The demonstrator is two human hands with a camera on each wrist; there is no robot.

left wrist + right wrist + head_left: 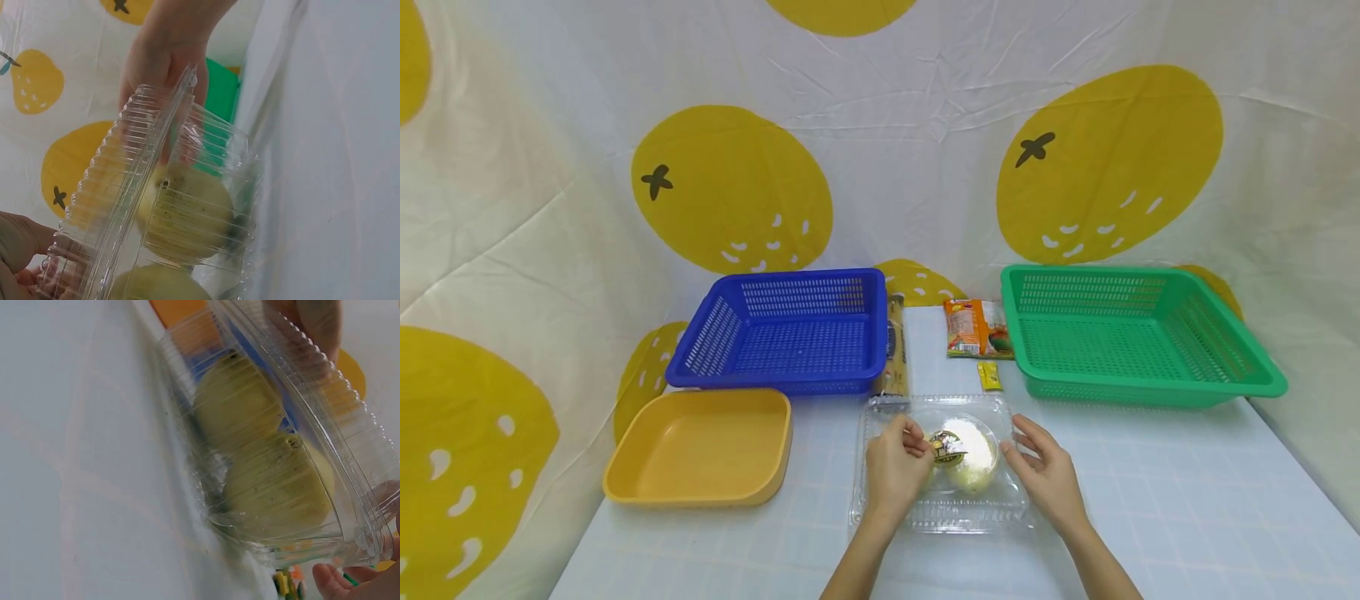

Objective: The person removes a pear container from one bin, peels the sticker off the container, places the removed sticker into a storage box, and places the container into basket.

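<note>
A clear plastic clamshell box (973, 517) lies closed on the table, with two pale yellow-green round fruits (281, 487) inside. A dark and gold sticker (947, 448) is on its lid. My left hand (898, 462) is over the lid's left half, fingers curled, thumb and fingertips pinching at the sticker's left edge. At the box's right side, my right hand (1051, 479) holds the rim, thumb over the lid edge and fingers along the side wall. The left wrist view shows the right hand's fingers partly through the plastic.
Behind the box stand a blue basket (883, 333) on the left and a green basket (1026, 379) on the right. Between them lie a long brown packet (895, 350), an orange packet (973, 329) and a small yellow packet (989, 376). An orange tray (696, 500) sits at left.
</note>
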